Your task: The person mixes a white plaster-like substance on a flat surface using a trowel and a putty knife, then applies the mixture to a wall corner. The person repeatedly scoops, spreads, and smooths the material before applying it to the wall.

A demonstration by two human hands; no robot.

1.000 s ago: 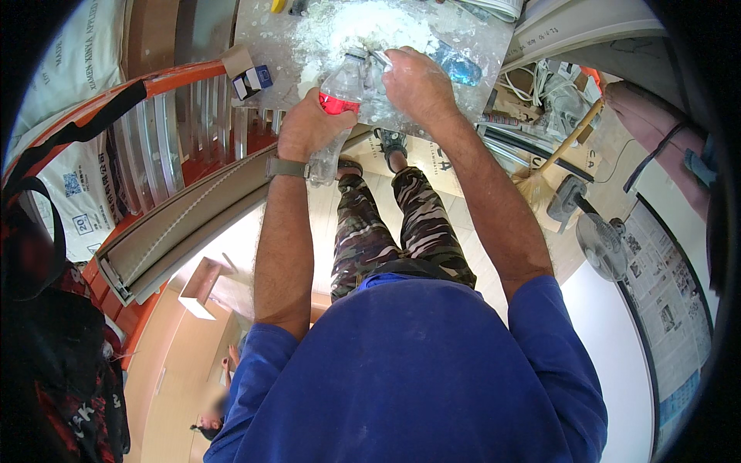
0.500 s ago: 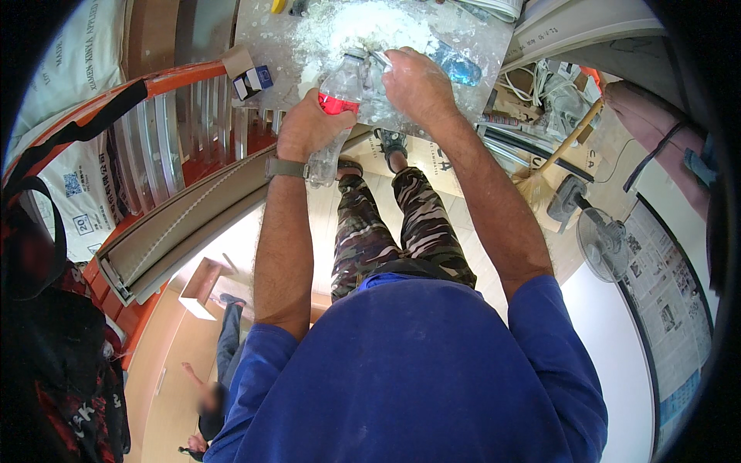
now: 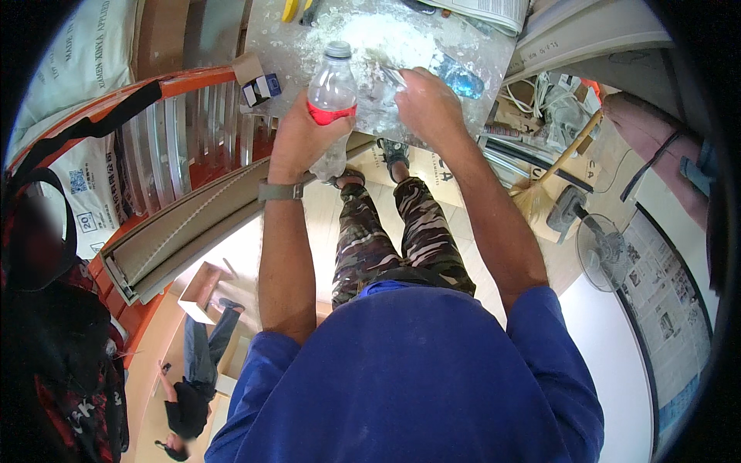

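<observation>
A clear plastic bottle [image 3: 333, 77] with a red label band and a greyish cap stands out of my left hand [image 3: 299, 137], whose fingers are wrapped round its middle. The bottle's lower part hangs past the near edge of the grey worktable [image 3: 266, 46]. To its right, my right hand [image 3: 432, 106] is closed on a thin, flat, pale piece [image 3: 394, 76] that I cannot identify. The tip of this piece points toward the bottle but sits apart from it. White powder [image 3: 374, 35] covers much of the tabletop beyond both hands.
A blue-tinted clear bottle [image 3: 463, 79] lies at the table's right. A small dark-blue box [image 3: 262, 89] sits at its left edge; newspapers [image 3: 498, 11] lie at the back right. A broom [image 3: 534, 202] and fan [image 3: 602, 251] stand right. Another person [image 3: 189, 401] is at lower left.
The bottle has come more upright and its neck has moved left, away from the thin piece. My right hand has shifted slightly right and nearer. The other person has moved farther into view.
</observation>
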